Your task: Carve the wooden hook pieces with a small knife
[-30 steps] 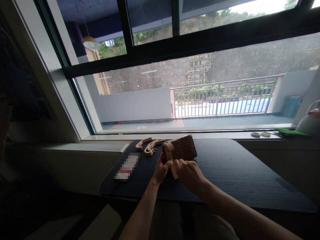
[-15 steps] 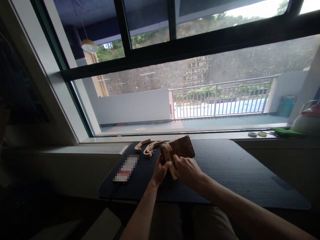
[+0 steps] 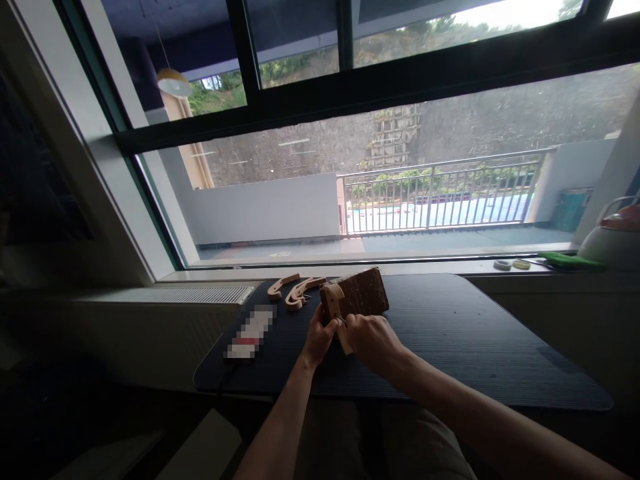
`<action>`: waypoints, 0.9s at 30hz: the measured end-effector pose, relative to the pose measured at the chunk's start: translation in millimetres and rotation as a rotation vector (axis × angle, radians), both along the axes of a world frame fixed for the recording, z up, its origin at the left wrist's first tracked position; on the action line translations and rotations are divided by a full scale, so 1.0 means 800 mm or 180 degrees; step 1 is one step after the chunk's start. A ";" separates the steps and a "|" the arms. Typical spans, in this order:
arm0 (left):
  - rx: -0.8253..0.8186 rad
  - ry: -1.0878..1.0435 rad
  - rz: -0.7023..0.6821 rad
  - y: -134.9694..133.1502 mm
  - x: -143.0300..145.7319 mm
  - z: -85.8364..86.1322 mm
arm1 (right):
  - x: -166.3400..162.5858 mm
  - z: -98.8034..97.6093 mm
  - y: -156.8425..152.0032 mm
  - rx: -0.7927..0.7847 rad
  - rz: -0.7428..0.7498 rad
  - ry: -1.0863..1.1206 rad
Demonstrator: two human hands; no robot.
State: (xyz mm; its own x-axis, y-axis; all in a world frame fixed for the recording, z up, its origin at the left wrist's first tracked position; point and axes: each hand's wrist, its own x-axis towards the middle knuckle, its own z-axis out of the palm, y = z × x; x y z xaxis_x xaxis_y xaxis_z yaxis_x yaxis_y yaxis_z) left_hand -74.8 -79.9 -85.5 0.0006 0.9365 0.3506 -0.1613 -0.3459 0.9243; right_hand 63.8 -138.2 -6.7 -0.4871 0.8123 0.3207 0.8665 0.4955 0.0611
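Hardly anything has shifted since the earlier frame: both hands stay at the same spot on the mat, and only the view has drifted a little, so that the hands and the piece sit slightly higher in the picture.

The left hand [image 3: 319, 337] clasps the near left corner of the wooden model [image 3: 361, 293], a dark brown, flat-sided block with fine cut patterning. It is held tilted just above the black ribbed mat [image 3: 475, 333], close to the mat's far edge and left of its middle. The right hand [image 3: 373, 340] is curled, its fingertips pinching the pale wooden part [image 3: 334, 299] that is fitted against the model's left end, with a light strip running down between the two hands. The hands touch each other at the thumbs.

Just left of the model, two curved wooden pieces lie flat on the mat: the nearer one [image 3: 301, 293] is just beside the block, the farther one [image 3: 282, 285] is at the mat's far left corner. A blurred flat packet [image 3: 250, 331] lies on the left part of the mat, apart from the hands.

Beyond the mat runs the window sill [image 3: 430, 268], with two tape rolls [image 3: 503, 265], a green cloth [image 3: 570, 260] and a kettle [image 3: 613, 237] at its right end. A radiator grille [image 3: 200, 294] lies left of the mat.
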 end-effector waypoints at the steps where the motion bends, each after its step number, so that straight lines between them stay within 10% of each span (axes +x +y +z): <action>1: 0.0005 0.0004 -0.0002 0.000 0.000 0.000 | 0.002 -0.001 0.003 -0.0060 -0.0108 0.0114; 9: 0.0053 0.0072 0.0080 0.003 0.001 -0.003 | 0.012 -0.001 0.022 -0.0593 -0.0395 0.0540; 27: 0.0011 0.0031 0.0093 -0.002 -0.001 0.004 | -0.023 0.004 -0.006 -0.0103 -0.0041 -0.0006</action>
